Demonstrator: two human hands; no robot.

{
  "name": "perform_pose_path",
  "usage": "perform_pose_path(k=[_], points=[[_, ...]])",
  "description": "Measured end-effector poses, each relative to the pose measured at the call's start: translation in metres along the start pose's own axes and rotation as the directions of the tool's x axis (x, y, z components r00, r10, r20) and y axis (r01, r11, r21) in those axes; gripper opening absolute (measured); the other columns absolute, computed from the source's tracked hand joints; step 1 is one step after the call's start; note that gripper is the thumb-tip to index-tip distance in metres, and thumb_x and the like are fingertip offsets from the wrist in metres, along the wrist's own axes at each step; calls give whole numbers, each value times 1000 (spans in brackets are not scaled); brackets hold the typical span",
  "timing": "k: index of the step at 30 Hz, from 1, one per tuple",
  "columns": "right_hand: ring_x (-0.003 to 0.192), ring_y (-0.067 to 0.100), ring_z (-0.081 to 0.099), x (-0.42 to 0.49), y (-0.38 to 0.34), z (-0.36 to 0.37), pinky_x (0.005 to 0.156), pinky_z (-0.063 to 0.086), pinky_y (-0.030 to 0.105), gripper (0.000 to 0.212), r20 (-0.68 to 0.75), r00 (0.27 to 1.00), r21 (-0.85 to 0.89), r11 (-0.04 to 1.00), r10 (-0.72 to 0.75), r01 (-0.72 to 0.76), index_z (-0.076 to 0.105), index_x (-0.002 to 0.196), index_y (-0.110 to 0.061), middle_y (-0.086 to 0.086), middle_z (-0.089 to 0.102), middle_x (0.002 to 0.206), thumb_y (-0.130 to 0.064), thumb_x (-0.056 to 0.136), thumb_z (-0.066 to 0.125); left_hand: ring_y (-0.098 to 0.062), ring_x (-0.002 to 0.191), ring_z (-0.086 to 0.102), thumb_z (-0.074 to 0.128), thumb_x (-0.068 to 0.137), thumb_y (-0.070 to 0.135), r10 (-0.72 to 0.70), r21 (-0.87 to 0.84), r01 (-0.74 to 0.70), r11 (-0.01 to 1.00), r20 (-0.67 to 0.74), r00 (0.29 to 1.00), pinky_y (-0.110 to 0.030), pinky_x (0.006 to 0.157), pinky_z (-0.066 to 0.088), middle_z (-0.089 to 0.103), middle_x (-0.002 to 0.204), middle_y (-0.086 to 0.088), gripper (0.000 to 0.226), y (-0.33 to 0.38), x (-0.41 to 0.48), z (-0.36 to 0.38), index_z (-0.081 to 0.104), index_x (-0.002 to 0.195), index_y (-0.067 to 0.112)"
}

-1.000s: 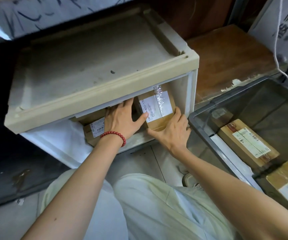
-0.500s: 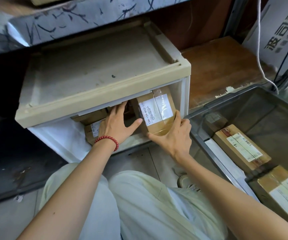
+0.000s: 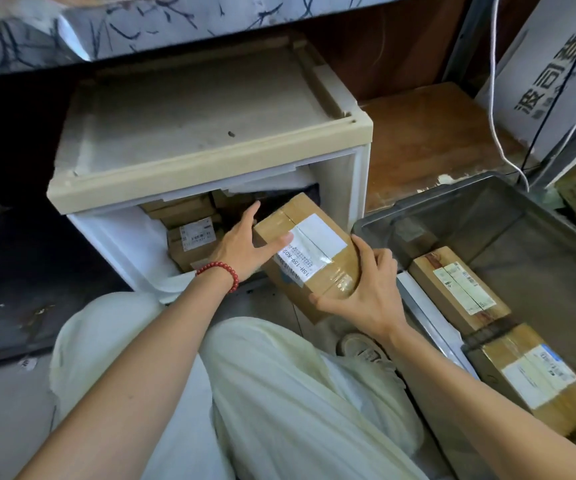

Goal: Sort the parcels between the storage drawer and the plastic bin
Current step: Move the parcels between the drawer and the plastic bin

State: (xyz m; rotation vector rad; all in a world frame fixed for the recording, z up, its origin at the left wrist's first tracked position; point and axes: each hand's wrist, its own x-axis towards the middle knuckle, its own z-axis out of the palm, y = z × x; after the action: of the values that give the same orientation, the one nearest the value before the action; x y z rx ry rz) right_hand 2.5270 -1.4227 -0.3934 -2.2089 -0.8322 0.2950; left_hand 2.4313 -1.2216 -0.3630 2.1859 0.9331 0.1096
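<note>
A brown cardboard parcel with a white label and clear tape is held in the air just in front of the beige storage drawer unit. My right hand grips its near right end. My left hand, with a red bead bracelet, rests on its left side, thumb on the label. Several more brown parcels lie inside the drawer opening. To the right stands the grey translucent plastic bin with two labelled parcels, one nearer the drawer and one nearer me.
I am crouched on the floor; my knees in pale trousers and a shoe fill the foreground. A wooden board lies behind the bin. A white cable hangs at the right next to a white printed box. A marbled shelf edge overhangs the drawer unit.
The parcel has come out of the drawer opening toward me and to the right, held by both hands. More parcels inside the drawer now show.
</note>
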Motion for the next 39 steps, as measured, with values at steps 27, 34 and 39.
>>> perform_pose_path(k=[27, 34, 39], points=[[99, -6, 55, 21, -9, -33, 82, 43, 15, 42, 180, 957, 683, 672, 226, -287, 53, 121, -19, -13, 58, 109, -51, 94, 49, -6, 87, 70, 81, 71, 6, 196, -424, -178, 888, -3, 981, -23, 82, 53, 51, 137, 6, 75, -21, -56, -21, 43, 121, 46], [110, -1, 56, 11, -8, -44, 92, 37, 22, 58, 178, 961, 699, 659, 213, -276, 55, 129, -32, -14, 63, 121, -65, 95, 22, -9, 116, 55, 72, 67, 61, 93, -472, -127, 872, -95, 991, -31, 96, 45, 59, 122, 10, 56, 3, -46, -14, 48, 112, 36], [115, 6, 48, 5, -10, -53, 100, 31, 31, 62, 171, 966, 631, 731, 196, -260, 45, 130, -38, -10, 48, 135, -77, 86, 25, -18, 103, 60, 50, 80, 61, 51, -411, -103, 906, -136, 989, -34, 81, 52, 60, 112, 1, 44, 24, -39, -6, 44, 110, 29]])
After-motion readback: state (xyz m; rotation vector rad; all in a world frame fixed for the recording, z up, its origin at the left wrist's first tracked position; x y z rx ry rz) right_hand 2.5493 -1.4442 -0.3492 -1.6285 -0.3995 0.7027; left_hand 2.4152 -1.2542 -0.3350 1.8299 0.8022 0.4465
